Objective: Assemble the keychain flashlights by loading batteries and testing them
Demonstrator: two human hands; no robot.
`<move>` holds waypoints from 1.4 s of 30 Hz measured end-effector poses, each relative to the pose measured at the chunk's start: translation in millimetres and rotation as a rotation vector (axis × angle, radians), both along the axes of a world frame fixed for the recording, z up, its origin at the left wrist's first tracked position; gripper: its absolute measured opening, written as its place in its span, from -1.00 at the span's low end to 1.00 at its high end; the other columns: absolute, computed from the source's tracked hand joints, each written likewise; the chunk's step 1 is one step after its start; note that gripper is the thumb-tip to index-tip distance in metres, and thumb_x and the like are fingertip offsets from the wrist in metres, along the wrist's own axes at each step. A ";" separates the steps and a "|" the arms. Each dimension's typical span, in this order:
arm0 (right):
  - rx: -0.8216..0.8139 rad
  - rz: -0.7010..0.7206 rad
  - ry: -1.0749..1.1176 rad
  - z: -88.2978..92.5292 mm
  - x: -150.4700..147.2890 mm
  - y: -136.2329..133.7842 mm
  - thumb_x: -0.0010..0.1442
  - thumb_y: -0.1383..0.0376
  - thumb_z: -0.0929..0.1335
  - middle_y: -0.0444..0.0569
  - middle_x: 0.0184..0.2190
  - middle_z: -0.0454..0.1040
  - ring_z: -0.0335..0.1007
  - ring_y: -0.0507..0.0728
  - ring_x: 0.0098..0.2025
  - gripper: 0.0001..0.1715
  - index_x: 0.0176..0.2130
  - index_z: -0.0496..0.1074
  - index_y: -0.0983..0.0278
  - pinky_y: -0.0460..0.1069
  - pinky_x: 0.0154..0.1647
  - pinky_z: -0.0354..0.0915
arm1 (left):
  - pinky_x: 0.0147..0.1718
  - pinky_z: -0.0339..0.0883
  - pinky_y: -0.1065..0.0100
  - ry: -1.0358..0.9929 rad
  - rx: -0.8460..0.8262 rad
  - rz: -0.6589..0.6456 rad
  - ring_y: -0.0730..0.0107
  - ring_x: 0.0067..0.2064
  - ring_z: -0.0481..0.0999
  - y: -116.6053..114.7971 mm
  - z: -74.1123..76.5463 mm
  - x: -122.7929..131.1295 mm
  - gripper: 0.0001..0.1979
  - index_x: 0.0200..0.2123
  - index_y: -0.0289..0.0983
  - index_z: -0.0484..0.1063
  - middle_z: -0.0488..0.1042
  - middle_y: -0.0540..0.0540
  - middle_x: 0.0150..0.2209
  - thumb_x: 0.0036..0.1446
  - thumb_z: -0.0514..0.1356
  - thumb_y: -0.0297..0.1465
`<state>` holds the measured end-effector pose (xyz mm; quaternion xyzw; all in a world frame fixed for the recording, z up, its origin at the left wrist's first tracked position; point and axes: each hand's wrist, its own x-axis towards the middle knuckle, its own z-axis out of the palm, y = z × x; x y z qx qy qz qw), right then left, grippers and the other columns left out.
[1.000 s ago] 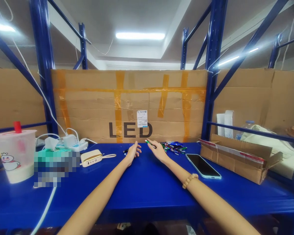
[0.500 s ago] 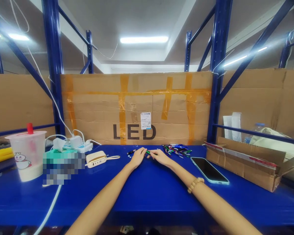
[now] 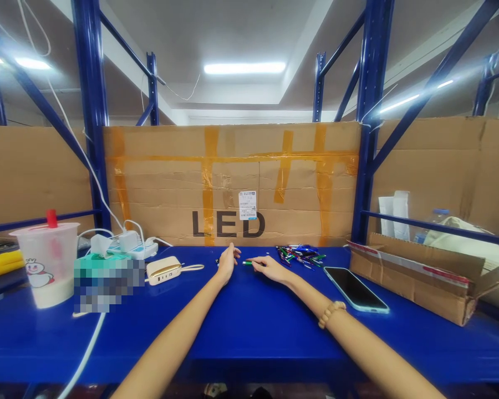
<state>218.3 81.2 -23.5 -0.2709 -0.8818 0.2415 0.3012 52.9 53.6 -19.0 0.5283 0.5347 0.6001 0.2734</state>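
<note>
**Where the right hand (image 3: 271, 270) meets a green pen (image 3: 248, 262) — left hand open**

Pen lies far centre on the blue tabletop (image 3: 249, 343), right fingers (image 3: 258, 261) at its end — grip cannot be told. Left hand (image 3: 228, 265) just beside it, left fingers (image 3: 232, 247) spread, released. Loose pens (image 3: 299, 255) far right; smartphone (image 3: 355, 289) nearer.

At 12 o'clock, a cardboard panel (image 3: 158, 166) carries the word "LED" (image 3: 228, 224) in large black capitals, with a strip of orange tape running through the L. Just above the D sits a white label (image 3: 247, 205) with a barcode and a QR-like square, but its small print is too tiny to read. At 9 o'clock, a plastic cup (image 3: 45, 277) shows a crowned cartoon snowman (image 3: 39, 274), with no legible words. The red-printed strip on the carton (image 3: 419, 265) at 3 o'clock is also unreadable
</note>
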 end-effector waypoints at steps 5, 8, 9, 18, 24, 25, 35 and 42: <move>-0.012 0.012 -0.022 0.9 1.2 -1.1 0.09 0.29 0.22 -0.02 -0.41 0.49 0.30 0.08 -0.39 -0.57 -0.09 0.47 0.35 -0.01 -0.24 0.25 | -0.65 0.01 0.48 -0.135 -0.044 0.008 0.57 -0.67 0.21 4.6 -3.3 1.1 -0.61 -0.46 -0.31 0.29 0.33 -0.01 -0.56 0.15 -0.16 -0.18; -0.021 0.017 -0.031 1.3 1.8 -2.1 0.07 0.29 0.24 -0.01 -0.37 0.51 0.33 0.09 -0.37 -0.59 -0.11 0.48 0.34 -0.01 -0.22 0.26 | -0.66 0.00 0.49 -0.169 -0.057 -0.007 0.57 -0.67 0.21 4.2 -4.9 3.3 -0.68 -0.42 -0.30 0.29 0.34 0.01 -0.57 0.15 -0.11 -0.21; -0.024 0.015 -0.032 1.3 1.7 -2.3 0.07 0.29 0.24 0.00 -0.36 0.52 0.34 0.09 -0.36 -0.59 -0.11 0.48 0.34 0.00 -0.21 0.26 | -0.66 0.00 0.50 -0.177 -0.058 -0.010 0.58 -0.67 0.21 4.0 -5.0 3.8 -0.69 -0.42 -0.30 0.29 0.34 0.01 -0.57 0.15 -0.11 -0.22; -0.049 0.023 -0.038 2.0 -1.0 -6.9 0.12 0.25 0.22 0.05 -0.14 0.49 0.37 0.16 -0.16 -0.60 -0.11 0.46 0.36 0.02 -0.09 0.24 | -0.62 0.05 0.48 -0.218 -0.041 0.016 0.56 -0.66 0.22 3.0 -3.4 3.1 -0.67 -0.41 -0.29 0.28 0.33 0.02 -0.58 0.15 -0.09 -0.17; -0.043 -0.001 -0.038 2.1 -1.9 -9.2 0.13 0.22 0.23 0.06 -0.19 0.50 0.38 0.17 -0.20 -0.63 -0.17 0.47 0.36 0.04 -0.12 0.26 | -0.61 0.06 0.49 -0.207 -0.042 0.020 0.58 -0.66 0.22 3.0 -4.3 2.9 -0.68 -0.41 -0.30 0.29 0.33 0.02 -0.58 0.17 -0.11 -0.21; -0.039 -0.001 -0.039 2.0 -1.9 -9.2 0.12 0.23 0.23 0.05 -0.19 0.50 0.38 0.17 -0.19 -0.64 -0.18 0.47 0.35 0.05 -0.10 0.25 | -0.61 0.07 0.49 -0.205 -0.043 0.021 0.58 -0.66 0.21 3.4 -4.6 2.9 -0.67 -0.41 -0.30 0.29 0.33 0.02 -0.58 0.17 -0.11 -0.21; -0.030 0.023 -0.049 -0.7 -1.0 -3.0 0.16 0.25 0.21 0.07 -0.08 0.45 0.35 0.17 -0.09 -0.61 -0.10 0.44 0.34 0.06 0.00 0.21 | -0.61 0.08 0.49 -0.199 -0.049 0.018 0.58 -0.66 0.22 3.1 -4.9 3.2 -0.68 -0.40 -0.31 0.29 0.34 0.02 -0.58 0.18 -0.13 -0.24; -0.044 0.028 -0.088 -3.0 0.0 3.2 0.18 0.28 0.20 0.03 -0.20 0.50 0.36 0.14 -0.19 -0.63 -0.12 0.46 0.34 0.05 -0.07 0.23 | -0.60 0.07 0.48 -0.188 -0.050 0.018 0.57 -0.66 0.21 4.0 -5.6 3.1 -0.67 -0.41 -0.30 0.27 0.32 0.03 -0.58 0.17 -0.13 -0.22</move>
